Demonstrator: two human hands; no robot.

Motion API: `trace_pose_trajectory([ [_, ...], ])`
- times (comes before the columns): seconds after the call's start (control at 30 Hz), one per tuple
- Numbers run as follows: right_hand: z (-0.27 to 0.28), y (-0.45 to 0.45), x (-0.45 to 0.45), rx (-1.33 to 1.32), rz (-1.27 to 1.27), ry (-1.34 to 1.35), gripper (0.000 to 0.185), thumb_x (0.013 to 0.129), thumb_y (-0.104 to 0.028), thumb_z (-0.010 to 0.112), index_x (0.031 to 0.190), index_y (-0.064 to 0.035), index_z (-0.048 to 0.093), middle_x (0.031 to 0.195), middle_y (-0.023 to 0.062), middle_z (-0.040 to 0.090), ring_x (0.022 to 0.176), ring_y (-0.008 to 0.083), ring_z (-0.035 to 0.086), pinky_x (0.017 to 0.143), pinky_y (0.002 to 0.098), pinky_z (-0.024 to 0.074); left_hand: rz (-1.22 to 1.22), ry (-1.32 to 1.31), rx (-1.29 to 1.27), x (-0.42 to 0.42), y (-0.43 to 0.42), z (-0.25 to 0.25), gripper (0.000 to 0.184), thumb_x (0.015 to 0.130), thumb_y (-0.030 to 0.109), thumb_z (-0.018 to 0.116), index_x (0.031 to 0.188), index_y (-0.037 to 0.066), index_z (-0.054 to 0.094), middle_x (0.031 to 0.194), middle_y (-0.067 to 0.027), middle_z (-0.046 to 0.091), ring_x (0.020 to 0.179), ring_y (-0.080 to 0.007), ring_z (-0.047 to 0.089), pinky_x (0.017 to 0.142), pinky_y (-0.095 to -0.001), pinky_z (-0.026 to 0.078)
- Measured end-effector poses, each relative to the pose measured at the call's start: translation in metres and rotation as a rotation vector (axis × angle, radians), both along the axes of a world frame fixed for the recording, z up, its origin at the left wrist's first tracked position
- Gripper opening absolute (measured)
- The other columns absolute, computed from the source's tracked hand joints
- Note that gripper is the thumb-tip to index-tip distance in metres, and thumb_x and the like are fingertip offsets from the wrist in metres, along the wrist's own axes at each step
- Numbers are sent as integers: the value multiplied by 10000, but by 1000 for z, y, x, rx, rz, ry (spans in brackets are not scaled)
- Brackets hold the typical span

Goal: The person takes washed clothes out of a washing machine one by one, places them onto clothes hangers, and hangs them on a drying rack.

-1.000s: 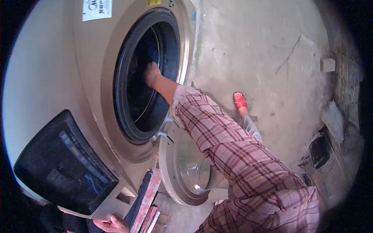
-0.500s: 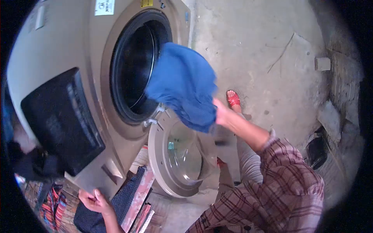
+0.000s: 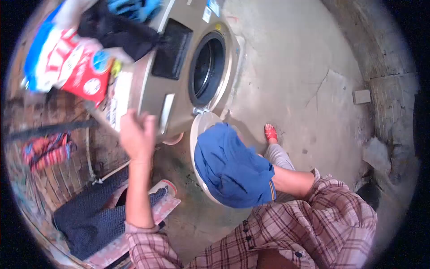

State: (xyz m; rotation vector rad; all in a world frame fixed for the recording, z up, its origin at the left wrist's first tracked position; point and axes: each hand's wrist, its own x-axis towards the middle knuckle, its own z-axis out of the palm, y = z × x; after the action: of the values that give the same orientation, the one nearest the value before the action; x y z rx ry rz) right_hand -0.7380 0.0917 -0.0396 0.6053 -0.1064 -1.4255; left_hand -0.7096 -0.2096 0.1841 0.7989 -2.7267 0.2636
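A blue cloth garment [image 3: 235,168] with a thin orange-striped edge hangs bunched from my right hand [image 3: 274,172]. The garment covers most of that hand's fingers. Behind it is the washing machine's round door [image 3: 201,127], swung open and largely covered by the cloth. Slightly blurred, my left hand [image 3: 138,134] is raised beside the front corner of the washing machine [image 3: 177,96], its thumb and fingers apart with nothing in them. The machine's drum opening [image 3: 207,69] looks dark inside.
On top of the machine are a red, white and blue detergent bag [image 3: 83,67] and dark cloth [image 3: 118,33]. A dark mesh-like sheet [image 3: 96,215] lies at lower left. Red-orange bundled cord [image 3: 47,150] is by the brick wall. My foot in a red sandal [image 3: 270,132] stands on concrete.
The blue garment has moved from the drum opening down toward me, over the door. My left hand has risen from the machine's lower edge. The view has shifted, showing the machine's top.
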Motion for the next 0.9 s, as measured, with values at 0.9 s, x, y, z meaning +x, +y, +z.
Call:
trace_pose_trajectory([
  [0.9,269,-82,310,-612,587,426,389,948,-280,381,1149,23,521,1035,206,633,964,332,635,793,448,538,434,1656,1132,548,303,197,394,897,237,545,1179,-39,549,1124,-110,616,1003,-200,600,910,-311,454],
])
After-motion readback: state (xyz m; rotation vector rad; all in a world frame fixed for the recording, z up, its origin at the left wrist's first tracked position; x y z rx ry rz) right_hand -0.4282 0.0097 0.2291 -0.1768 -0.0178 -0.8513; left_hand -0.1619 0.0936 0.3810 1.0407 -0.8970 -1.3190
